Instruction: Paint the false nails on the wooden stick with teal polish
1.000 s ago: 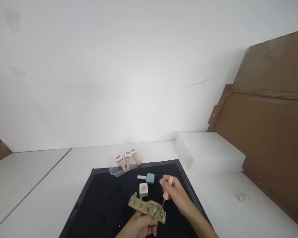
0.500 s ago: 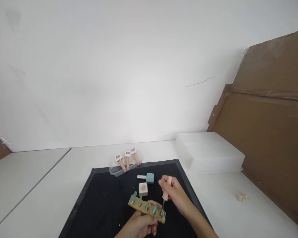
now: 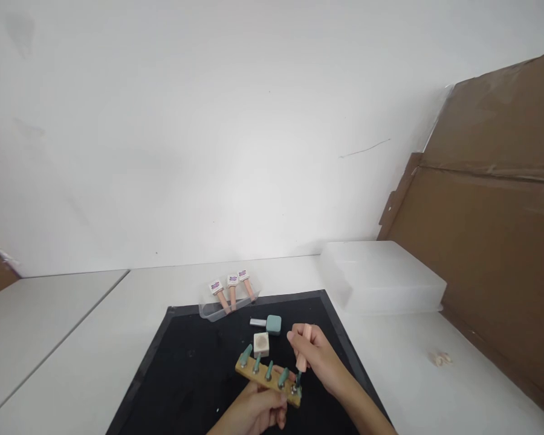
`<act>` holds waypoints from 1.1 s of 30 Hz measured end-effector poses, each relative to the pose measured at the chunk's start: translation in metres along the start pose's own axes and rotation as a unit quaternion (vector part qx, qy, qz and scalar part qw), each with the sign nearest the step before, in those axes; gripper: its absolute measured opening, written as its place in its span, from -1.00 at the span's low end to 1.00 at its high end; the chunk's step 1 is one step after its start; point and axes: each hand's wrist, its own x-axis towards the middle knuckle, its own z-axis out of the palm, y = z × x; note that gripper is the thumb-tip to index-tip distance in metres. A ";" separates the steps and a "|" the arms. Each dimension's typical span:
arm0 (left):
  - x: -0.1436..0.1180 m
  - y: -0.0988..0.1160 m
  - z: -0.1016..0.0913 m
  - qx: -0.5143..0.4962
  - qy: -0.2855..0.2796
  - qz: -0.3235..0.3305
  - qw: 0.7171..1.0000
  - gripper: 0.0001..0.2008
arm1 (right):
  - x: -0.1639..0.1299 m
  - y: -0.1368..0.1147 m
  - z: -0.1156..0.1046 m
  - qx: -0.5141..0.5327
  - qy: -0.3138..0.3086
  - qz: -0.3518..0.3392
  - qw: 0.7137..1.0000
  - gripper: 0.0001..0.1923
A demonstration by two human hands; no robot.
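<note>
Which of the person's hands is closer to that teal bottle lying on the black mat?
The right hand, holding a pink brush handle, sits just beside and below the teal bottle. The left hand is farther down, gripping the wooden strip.

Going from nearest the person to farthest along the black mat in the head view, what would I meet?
Left hand → wooden strip of teal nail tips → cream cube → teal nail polish bottle → clear tray of three pink-handled bottles → white wall.
</note>
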 end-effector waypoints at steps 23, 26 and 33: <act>-0.001 -0.001 0.001 -0.008 0.002 0.010 1.000 -0.62 | 0.002 0.001 -0.002 0.027 0.017 -0.002 0.999 -0.60; 0.000 -0.001 0.001 -0.009 0.009 0.009 1.000 -0.63 | 0.000 -0.003 -0.001 0.014 0.001 -0.005 1.000 -0.60; 0.000 -0.001 0.002 -0.003 -0.001 0.005 1.000 -0.63 | 0.001 0.001 -0.002 -0.018 -0.017 -0.006 1.000 -0.60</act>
